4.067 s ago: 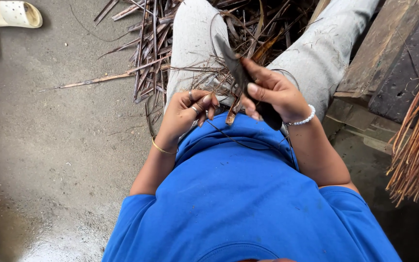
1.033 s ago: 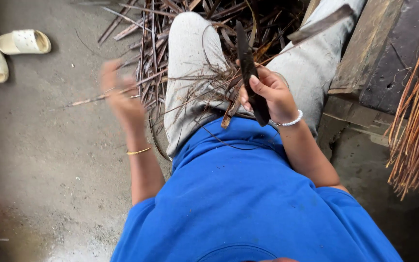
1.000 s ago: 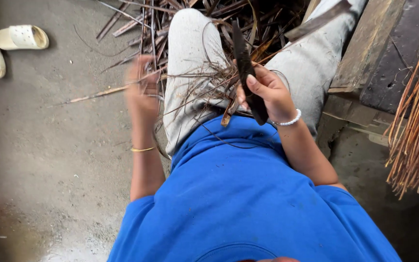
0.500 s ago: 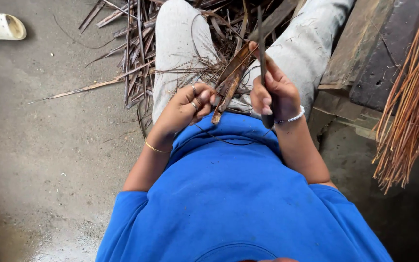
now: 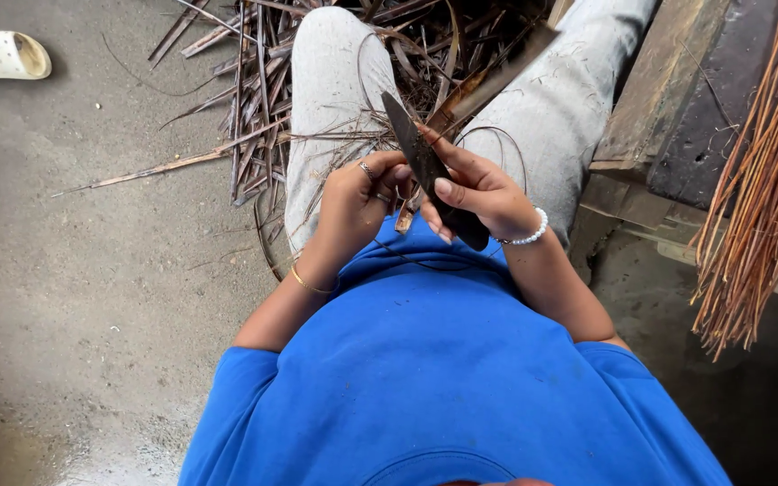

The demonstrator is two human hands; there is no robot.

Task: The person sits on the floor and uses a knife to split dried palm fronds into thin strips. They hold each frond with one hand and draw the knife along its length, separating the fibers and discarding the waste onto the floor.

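Observation:
I sit in a blue shirt and light grey trousers, hands over my lap. My right hand (image 5: pixel 479 193), with a white bead bracelet, grips a dark knife (image 5: pixel 411 148) whose blade points up and away. My left hand (image 5: pixel 353 202), with rings and a thin gold bangle, is closed on the near end of a brown dried leaf strip (image 5: pixel 488 81) that runs up to the right across my right thigh. The blade lies against that strip between the two hands.
A heap of dry leaf strips and thin ribs (image 5: pixel 245 99) lies on the concrete floor by my left leg. A bundle of orange-brown sticks (image 5: pixel 767 180) leans at right over wooden planks (image 5: pixel 659 99). A pale sandal (image 5: pixel 2 56) lies top left.
My left hand, earlier flung out to the left, came back to my lap and closed on the strip. The right hand kept the knife, its blade now swung against the strip.

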